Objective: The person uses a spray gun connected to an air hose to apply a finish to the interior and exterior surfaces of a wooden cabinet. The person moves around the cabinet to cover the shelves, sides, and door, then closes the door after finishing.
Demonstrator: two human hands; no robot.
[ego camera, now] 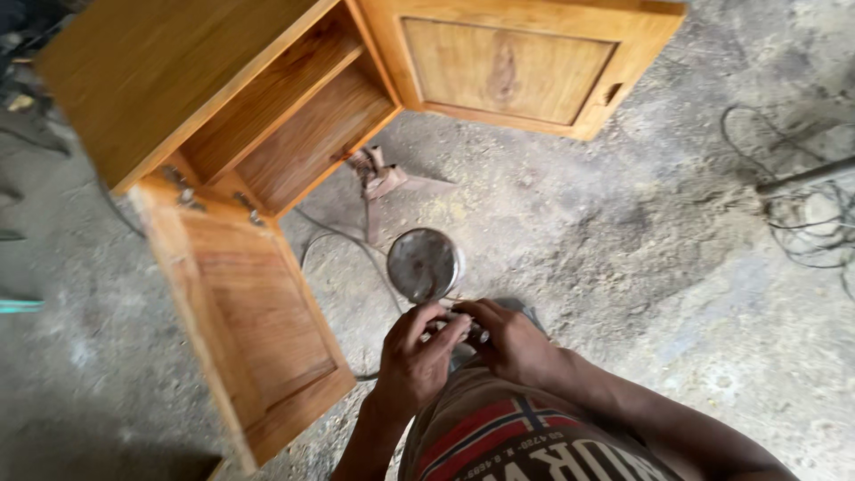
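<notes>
metal cup (424, 264) just above both hands' fingers (443, 332).

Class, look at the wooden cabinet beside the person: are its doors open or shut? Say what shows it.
Open. Both doors of the wooden cabinet swing outward, the nearer door and the farther door, baring its inner shelf.

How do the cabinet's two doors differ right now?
The lower-left door swings out toward the person, its inner face up, hinges visible where it meets the cabinet. The upper-right door swings the other way and has a small notch at its right edge. The lower-left door looks larger, being nearer the camera. Both are open and share the same orange wood with a recessed panel.
</notes>
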